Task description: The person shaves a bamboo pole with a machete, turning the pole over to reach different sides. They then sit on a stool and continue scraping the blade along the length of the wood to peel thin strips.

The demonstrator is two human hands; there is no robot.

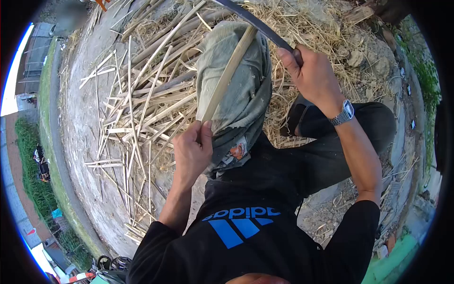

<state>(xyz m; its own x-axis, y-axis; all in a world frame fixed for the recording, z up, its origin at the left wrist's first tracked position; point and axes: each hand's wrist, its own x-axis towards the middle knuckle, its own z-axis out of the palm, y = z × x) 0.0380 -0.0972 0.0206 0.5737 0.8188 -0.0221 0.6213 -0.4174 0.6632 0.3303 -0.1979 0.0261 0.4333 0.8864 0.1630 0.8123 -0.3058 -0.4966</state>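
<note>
A flat bamboo strip [228,75] runs slantwise over a grey-green cloth [243,102] draped across my leg. My left hand [193,149] pinches the strip's lower end between thumb and fingers. In my right hand [313,75], fingers wrapped round its handle, is a long dark curved blade [265,29]. The blade reaches up and to the left, passing just above the strip's upper end; whether the two touch I cannot tell. A watch is on my right wrist.
Many split bamboo strips [130,94] lie heaped on the ground at the left. Shavings [326,23] and clods of earth [357,57] are at the upper right. My bent leg [331,165] extends to the right, with a sandalled foot beside the cloth.
</note>
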